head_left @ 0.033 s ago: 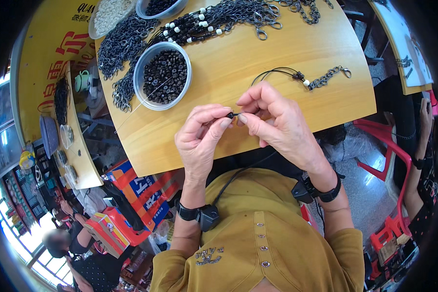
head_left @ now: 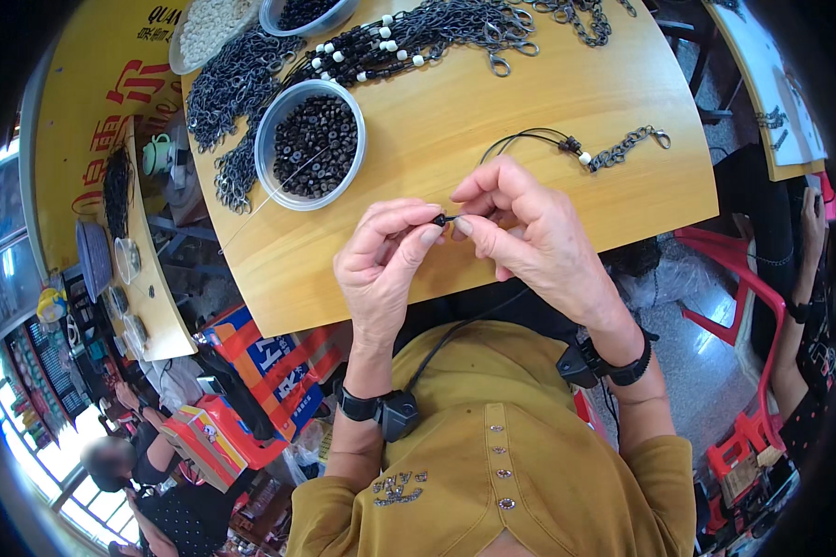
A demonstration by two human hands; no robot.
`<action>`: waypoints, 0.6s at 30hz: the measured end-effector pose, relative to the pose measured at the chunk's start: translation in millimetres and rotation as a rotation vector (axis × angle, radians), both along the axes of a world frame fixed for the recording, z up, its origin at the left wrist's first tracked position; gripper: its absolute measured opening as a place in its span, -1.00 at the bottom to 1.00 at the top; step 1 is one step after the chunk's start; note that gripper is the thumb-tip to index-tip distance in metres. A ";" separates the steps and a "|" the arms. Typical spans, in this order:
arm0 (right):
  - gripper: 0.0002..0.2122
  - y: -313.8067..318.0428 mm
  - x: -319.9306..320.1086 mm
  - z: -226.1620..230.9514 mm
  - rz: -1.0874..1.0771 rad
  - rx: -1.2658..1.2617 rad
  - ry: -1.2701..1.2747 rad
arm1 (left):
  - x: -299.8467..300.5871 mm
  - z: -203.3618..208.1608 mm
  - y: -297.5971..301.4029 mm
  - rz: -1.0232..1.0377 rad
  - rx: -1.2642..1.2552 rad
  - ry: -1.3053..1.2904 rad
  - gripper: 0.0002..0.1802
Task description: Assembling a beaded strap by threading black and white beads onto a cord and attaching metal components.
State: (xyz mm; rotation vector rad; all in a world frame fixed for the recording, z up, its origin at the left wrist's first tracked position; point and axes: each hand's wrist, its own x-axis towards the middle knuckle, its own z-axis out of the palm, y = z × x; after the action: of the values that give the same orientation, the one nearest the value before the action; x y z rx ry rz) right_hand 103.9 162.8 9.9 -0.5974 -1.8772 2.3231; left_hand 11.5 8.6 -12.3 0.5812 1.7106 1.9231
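Between thumb and forefinger my left hand (head_left: 381, 255) pinches a small black bead (head_left: 440, 220). Facing it, my right hand (head_left: 529, 227) has its thumb and fingers closed on a thin black cord (head_left: 451, 218) that meets the bead. Behind the right hand, looped black cords (head_left: 520, 136) lie on the table and lead to dark beads, a white bead (head_left: 584, 159) and a dark metal chain with a clasp (head_left: 627, 148). A clear round tub (head_left: 359, 153) of black beads stands beyond my left hand, with a long thin needle (head_left: 293, 174) resting across it.
Heaped dark chains (head_left: 237, 88) and beaded strands (head_left: 362, 54) cover the far side of the wooden table (head_left: 455, 121). A tub of white beads (head_left: 214, 32) stands at the far left. A red plastic chair (head_left: 752, 278) is at the right, and other people are seated on both sides.
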 end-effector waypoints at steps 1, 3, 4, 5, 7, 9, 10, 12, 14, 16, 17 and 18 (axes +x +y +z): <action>-0.87 0.3 -0.1 -0.1 0.000 0.000 0.000 | -0.2 0.0 -0.1 -0.004 0.000 -0.003 -0.83; -0.89 0.9 -0.2 0.2 0.025 -0.004 -0.014 | -0.3 0.2 0.1 -0.009 0.013 -0.009 -0.83; -0.89 1.0 -0.4 0.3 0.026 -0.004 -0.014 | -0.3 0.4 0.2 -0.014 0.027 -0.015 -0.83; -0.90 1.1 -0.5 0.1 0.035 -0.001 -0.021 | -0.3 0.6 0.3 -0.014 0.027 -0.015 -0.83; -0.91 0.9 -0.8 0.9 0.043 0.003 -0.028 | -0.4 0.2 0.8 -0.019 0.033 -0.013 -0.83; -0.91 0.0 -1.3 3.7 0.024 0.006 -0.023 | -0.8 -0.2 0.2 -0.020 0.021 0.000 -0.83; -0.91 0.3 -1.0 3.0 0.023 0.006 -0.023 | -1.0 -0.6 -0.3 -0.021 0.010 0.014 -0.83; -0.91 0.9 0.1 0.3 0.044 0.030 -0.020 | -1.4 -1.8 -1.6 -0.028 -0.011 0.034 -0.83; -0.90 0.9 0.4 -0.6 0.056 0.035 -0.025 | -1.1 -1.6 -1.3 -0.036 -0.033 0.055 -0.83; -0.89 0.7 0.5 -0.6 0.066 0.040 -0.032 | 0.3 -0.7 1.1 -0.040 0.003 0.070 -0.82; -0.88 0.2 0.5 0.0 0.054 0.018 -0.021 | 0.9 -0.7 1.5 -0.040 0.003 0.069 -0.82; -0.88 -0.5 0.4 0.1 0.041 -0.004 -0.009 | 1.4 -0.9 1.6 -0.025 0.010 0.067 -0.82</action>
State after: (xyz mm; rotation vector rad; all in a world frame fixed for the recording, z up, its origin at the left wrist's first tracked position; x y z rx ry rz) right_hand 104.2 162.4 10.0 -0.5761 -1.9069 2.3543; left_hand 13.0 10.2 -13.2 0.6751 1.7271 1.9162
